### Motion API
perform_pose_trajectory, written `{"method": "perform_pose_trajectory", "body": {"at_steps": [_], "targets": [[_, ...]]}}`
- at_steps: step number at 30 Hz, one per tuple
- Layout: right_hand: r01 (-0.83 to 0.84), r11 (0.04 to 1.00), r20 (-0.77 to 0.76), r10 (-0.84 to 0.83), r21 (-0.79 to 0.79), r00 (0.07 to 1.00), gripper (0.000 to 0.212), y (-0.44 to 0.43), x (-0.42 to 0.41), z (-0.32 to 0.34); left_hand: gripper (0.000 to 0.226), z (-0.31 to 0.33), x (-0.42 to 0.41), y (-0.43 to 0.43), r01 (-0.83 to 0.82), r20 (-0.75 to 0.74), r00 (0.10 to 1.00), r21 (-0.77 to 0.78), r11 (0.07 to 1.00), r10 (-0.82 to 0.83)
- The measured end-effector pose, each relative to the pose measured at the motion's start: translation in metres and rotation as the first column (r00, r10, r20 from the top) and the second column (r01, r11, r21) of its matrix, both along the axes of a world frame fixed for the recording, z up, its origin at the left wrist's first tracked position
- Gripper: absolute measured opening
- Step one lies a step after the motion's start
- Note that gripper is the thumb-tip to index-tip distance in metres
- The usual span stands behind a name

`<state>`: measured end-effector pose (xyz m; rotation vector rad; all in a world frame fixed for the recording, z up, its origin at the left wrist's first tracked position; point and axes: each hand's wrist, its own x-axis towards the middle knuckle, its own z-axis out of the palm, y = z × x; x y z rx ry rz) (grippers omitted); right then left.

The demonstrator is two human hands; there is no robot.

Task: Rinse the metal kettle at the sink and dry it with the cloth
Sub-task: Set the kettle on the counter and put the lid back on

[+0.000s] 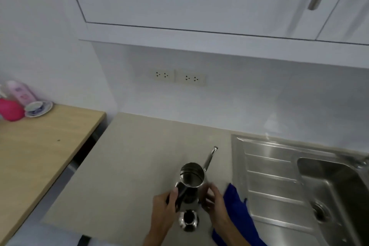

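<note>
A shiny metal kettle point(192, 175) with an open top and a long thin spout stands on the beige counter point(129, 166). My left hand point(166, 208) grips its dark handle on the left side. My right hand point(214, 200) cups the kettle's right side, fingers curled against the body. A metal lid point(188, 221) lies on the counter just in front of the kettle, between my wrists. A blue cloth point(237, 213) lies under my right forearm, at the edge of the sink's drainboard.
The steel sink point(329, 181) with a ribbed drainboard point(269, 175) is to the right. A wooden table point(40, 146) on the left holds a pink bottle, a pink object and a cup on a saucer point(38, 108). White cabinets hang overhead; wall sockets point(179, 78) sit behind the counter.
</note>
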<state>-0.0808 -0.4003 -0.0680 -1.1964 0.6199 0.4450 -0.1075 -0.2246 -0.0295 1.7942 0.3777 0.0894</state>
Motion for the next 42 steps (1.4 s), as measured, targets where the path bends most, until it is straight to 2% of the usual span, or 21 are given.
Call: {"method": "perform_pose_trajectory", "body": {"at_steps": [3,8,17,26,38,42], "targets": [[0.048,0.999,-0.013,-0.049,-0.012,0.999,0.048,0.042,0.008,-0.001,0.05,-0.007,0.016,0.045,0.066,0.001,0.998,0.03,0.997,-0.066],[0.105,0.992,0.005,-0.105,-0.072,0.994,0.07,0.103,0.028,-0.018,0.054,-0.024,0.041,0.099,0.152,0.022,0.988,0.016,0.988,-0.152],[0.239,0.967,0.003,-0.24,-0.086,0.971,0.061,0.149,0.047,-0.033,0.056,-0.06,0.066,0.139,0.209,-0.019,0.978,0.001,0.978,-0.209],[0.299,0.944,-0.027,-0.306,-0.142,0.952,0.068,0.161,0.063,-0.046,0.054,-0.075,0.074,0.15,0.211,-0.07,0.975,-0.026,0.977,-0.212],[0.269,0.953,-0.04,-0.277,-0.136,0.96,0.07,0.163,0.06,-0.044,0.054,-0.074,0.077,0.155,0.268,-0.042,0.962,-0.032,0.963,-0.269],[0.164,0.967,-0.045,-0.176,-0.194,0.983,0.068,0.155,0.055,-0.038,0.056,-0.071,0.08,0.16,0.291,-0.038,0.955,-0.05,0.955,-0.293]]}}
